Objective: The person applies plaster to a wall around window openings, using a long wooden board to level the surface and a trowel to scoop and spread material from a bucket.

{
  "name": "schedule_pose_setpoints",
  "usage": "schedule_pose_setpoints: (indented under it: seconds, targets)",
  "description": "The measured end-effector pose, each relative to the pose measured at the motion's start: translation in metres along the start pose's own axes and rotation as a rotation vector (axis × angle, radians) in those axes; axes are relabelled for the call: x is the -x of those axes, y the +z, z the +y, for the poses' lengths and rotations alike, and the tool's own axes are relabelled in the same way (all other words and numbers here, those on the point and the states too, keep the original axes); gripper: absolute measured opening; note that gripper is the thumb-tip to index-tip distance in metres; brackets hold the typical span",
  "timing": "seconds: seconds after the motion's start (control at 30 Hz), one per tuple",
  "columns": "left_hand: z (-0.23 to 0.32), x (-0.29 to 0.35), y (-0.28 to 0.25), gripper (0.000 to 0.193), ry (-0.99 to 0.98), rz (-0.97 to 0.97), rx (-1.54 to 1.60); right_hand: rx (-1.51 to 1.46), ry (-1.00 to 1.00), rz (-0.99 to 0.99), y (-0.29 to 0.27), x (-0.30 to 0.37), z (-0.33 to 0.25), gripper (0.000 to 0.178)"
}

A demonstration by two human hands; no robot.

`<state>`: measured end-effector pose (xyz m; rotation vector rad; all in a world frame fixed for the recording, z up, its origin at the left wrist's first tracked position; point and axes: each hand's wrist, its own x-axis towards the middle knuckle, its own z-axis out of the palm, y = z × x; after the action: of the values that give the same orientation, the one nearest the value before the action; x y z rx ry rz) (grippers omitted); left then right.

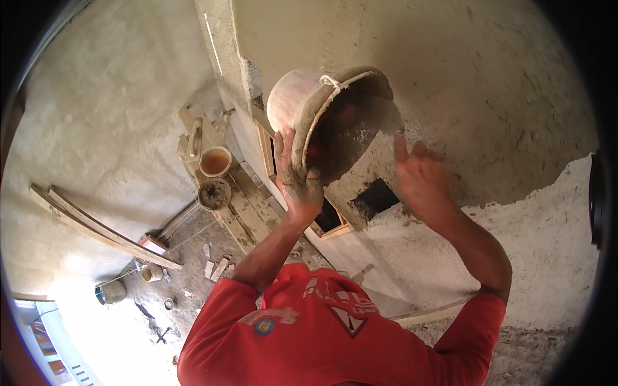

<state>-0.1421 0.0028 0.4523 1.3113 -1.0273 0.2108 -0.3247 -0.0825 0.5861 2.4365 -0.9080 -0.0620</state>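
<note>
My left hand [298, 183] grips the lower rim of a pale, mortar-stained bucket [288, 96], its thumb inside and its fingers along the outside. The bucket is tilted, with its dark mouth turned to the right toward the wall. Some pale grey powder shows inside, and a hazy dust cloud hangs just right of the rim. My right hand [425, 180] is raised in front of the plastered wall [508, 116], right of the bucket. Motion blurs it, but one finger stretches up apart from the others, and nothing shows in its grasp.
Below the bucket, a square hole [376, 198] and a wood-framed opening [339, 225] break the wall. To the left, a plank platform [248, 215] carries an orange-lined bucket [215, 161], a mortar-filled bucket [214, 193] and a plastering float [195, 137]. Long curved boards [106, 228] lean at left.
</note>
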Motion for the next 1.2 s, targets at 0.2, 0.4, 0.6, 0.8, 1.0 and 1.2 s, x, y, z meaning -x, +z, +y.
schedule_pose_setpoints:
  seconds: [0.2,0.4,0.6,0.8,1.0,1.2]
  targets:
    - [0.000,0.006,0.014,0.075,-0.012,0.007,-0.022,-0.532,-0.082,-0.218,0.031,-0.029,-0.015,0.037]
    - [-0.006,0.007,0.009,0.075,-0.049,-0.036,0.026,-0.216,-0.104,0.237,-0.007,-0.045,0.008,0.025]
    - [-0.011,-0.007,0.005,0.071,-0.012,-0.034,0.123,-0.239,-0.121,-0.062,0.025,-0.066,0.000,0.031]
    - [-0.021,-0.012,0.001,0.071,-0.186,-0.124,0.298,-0.809,-0.164,-0.226,0.083,-0.071,0.012,0.038]
    - [-0.047,-0.018,-0.010,0.070,-0.080,-0.163,0.112,-1.601,0.107,-0.548,0.117,-0.072,-0.038,0.044]
    - [-0.069,-0.023,-0.010,0.054,-0.328,-0.108,0.239,-1.568,0.152,-0.491,0.076,-0.076,-0.020,0.047]
